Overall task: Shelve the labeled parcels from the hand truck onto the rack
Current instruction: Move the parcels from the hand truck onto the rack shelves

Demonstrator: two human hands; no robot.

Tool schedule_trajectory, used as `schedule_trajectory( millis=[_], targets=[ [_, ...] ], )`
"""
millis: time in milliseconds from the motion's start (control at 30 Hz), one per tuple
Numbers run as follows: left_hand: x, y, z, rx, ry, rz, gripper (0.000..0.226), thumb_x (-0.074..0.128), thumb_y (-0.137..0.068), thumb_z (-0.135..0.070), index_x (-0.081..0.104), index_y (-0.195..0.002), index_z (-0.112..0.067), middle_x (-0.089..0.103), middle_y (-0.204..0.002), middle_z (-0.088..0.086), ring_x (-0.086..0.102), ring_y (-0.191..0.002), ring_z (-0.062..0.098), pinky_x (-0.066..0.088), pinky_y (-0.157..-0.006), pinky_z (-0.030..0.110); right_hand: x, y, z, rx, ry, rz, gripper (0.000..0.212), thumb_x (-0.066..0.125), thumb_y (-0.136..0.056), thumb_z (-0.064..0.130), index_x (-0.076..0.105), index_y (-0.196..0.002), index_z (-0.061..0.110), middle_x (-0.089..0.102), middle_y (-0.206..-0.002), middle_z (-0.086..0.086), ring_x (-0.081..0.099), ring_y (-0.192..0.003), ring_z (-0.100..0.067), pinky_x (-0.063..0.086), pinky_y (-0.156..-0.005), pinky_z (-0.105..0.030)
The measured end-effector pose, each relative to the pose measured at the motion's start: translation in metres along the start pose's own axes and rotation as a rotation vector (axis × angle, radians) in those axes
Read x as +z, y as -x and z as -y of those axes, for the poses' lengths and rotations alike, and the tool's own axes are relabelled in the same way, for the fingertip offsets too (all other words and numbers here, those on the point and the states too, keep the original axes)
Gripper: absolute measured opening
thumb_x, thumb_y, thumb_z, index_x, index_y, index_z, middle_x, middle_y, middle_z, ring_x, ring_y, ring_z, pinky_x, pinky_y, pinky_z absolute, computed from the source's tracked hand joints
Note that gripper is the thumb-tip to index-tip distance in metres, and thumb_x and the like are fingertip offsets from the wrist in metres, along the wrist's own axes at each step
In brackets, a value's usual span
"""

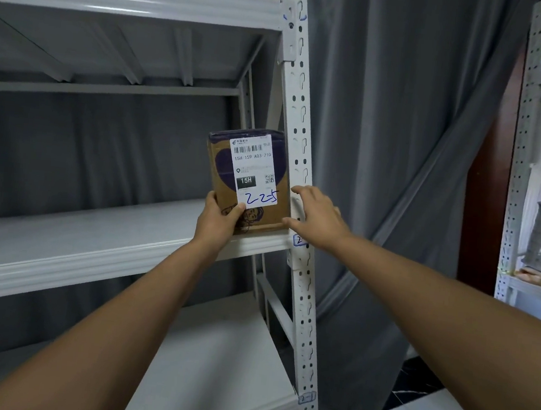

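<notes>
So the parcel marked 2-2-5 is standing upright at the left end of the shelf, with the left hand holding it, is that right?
Not quite: the head view shows the parcel at the right end of the shelf, against the post. It is upright, and the left hand holds it.

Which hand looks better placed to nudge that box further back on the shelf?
Probably the left hand: it already grips the parcel's lower left corner. The right hand is open beside it, against the rack post.
</notes>
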State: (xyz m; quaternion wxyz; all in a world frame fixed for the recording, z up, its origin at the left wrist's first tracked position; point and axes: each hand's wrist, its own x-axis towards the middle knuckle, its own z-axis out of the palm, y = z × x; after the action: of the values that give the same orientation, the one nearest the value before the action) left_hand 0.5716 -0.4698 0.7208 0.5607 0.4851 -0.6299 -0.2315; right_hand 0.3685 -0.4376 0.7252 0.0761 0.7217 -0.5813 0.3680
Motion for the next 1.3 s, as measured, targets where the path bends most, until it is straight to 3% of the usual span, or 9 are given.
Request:
schedule_trajectory(
  millis=[500,633,833,967,1167,1300],
  targets=[
    [0.01,0.001,-0.006,-0.02,-0.122,-0.009,0.055,0.056,-0.096,-0.036,0.033,-0.143,-0.017,0.052,-0.14,0.005,0.05,-0.126,0.027,0.041,-0.099,0.036,0.003,0.01,-0.01,0.016,-0.046,0.024,0.07,0.062,-0.092,0.044,0.031,-0.15,0.02,0.032,-0.154,-0.001,0.035,-0.139,-0.025,0.031,-0.111,-0.048],
    [0.0,0.008,-0.001,-0.029,-0.217,-0.023,0.072,0.055,-0.096,-0.042,0.02,-0.153,-0.014,0.036,-0.155,0.008,0.036,-0.14,0.029,0.033,-0.113,0.04,0.011,0.016,-0.01,0.018,-0.062,0.051,0.069,0.061,-0.092,0.044,0.031,-0.15,0.02,0.031,-0.154,-0.001,0.033,-0.139,-0.027,0.03,-0.111,-0.049],
    [-0.012,0.03,0.003,0.084,-0.34,-0.026,0.064,0.052,-0.099,-0.034,0.023,-0.153,-0.014,0.027,-0.159,0.004,0.029,-0.144,0.023,0.027,-0.117,0.036,0.027,0.027,0.002,-0.026,-0.106,0.089,0.066,0.061,-0.092,0.042,0.034,-0.147,0.02,0.035,-0.149,-0.002,0.036,-0.136,-0.026,0.033,-0.111,-0.049],
    [-0.018,0.047,0.019,0.192,-0.341,0.069,0.058,0.055,-0.097,-0.03,0.031,-0.15,-0.022,0.027,-0.159,0.003,0.033,-0.143,0.023,0.029,-0.117,0.043,0.036,0.047,0.006,-0.001,-0.107,0.103,0.064,0.061,-0.092,0.043,0.035,-0.146,0.021,0.037,-0.148,-0.002,0.037,-0.135,-0.025,0.034,-0.109,-0.048],
    [-0.033,0.074,0.043,0.337,-0.713,0.215,0.058,0.052,-0.098,-0.034,0.028,-0.15,-0.026,0.017,-0.162,0.004,0.019,-0.148,0.024,0.016,-0.118,0.053,0.044,0.092,0.019,0.1,-0.044,0.171,0.065,0.06,-0.093,0.045,0.034,-0.146,0.019,0.033,-0.151,-0.004,0.035,-0.137,-0.029,0.032,-0.11,-0.049],
    [-0.047,0.098,0.059,0.352,-0.825,0.353,0.062,0.05,-0.099,-0.035,0.023,-0.153,-0.027,0.011,-0.163,-0.002,0.012,-0.149,0.022,0.008,-0.12,0.053,0.055,0.129,0.036,0.196,-0.036,0.212,0.065,0.06,-0.093,0.046,0.035,-0.147,0.019,0.032,-0.152,-0.004,0.034,-0.138,-0.029,0.032,-0.111,-0.05]
  ],
)
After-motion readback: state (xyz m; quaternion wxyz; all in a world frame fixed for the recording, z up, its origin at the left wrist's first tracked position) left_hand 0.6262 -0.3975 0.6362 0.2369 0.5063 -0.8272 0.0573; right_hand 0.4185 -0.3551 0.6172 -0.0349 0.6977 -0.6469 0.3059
